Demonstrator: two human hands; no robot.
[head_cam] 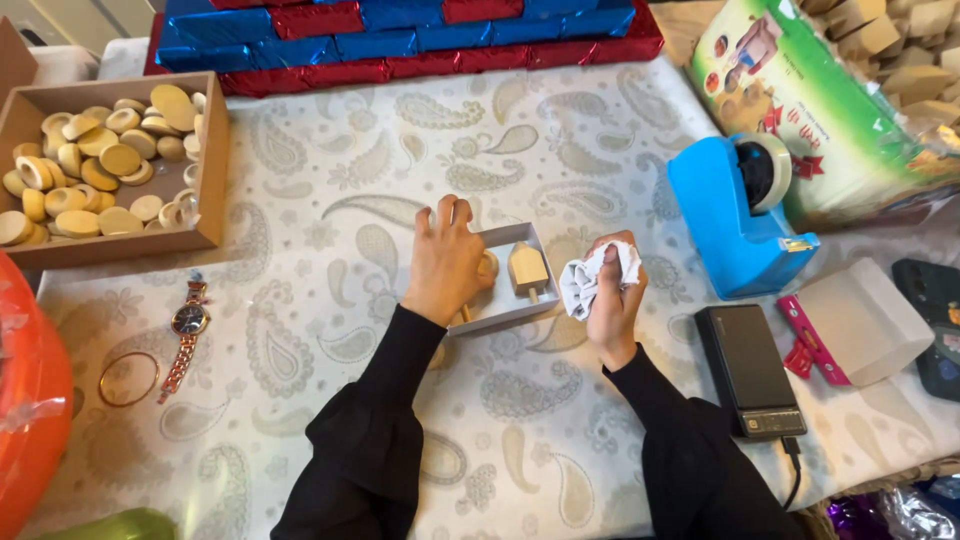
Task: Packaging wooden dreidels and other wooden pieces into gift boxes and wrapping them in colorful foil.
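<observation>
Black sleeves (380, 430) of mine fill the bottom edge, running up to both hands on the paisley cloth (300, 330). My left hand (447, 262) lies palm down over the left half of a small white box (497, 280), fingers spread loosely, touching a wooden piece inside; whether it grips anything I cannot tell. A second wooden piece (527, 270) stands free in the right half of the box. My right hand (610, 295), just beside the box, is clenched around a crumpled white tissue (592, 278). To the right sit a blue tape dispenser (735, 220) and a black device (750, 370). At far left, a cardboard box (215, 160) holds wooden discs, with a watch (187, 335) and bangle (128, 378) below it.
</observation>
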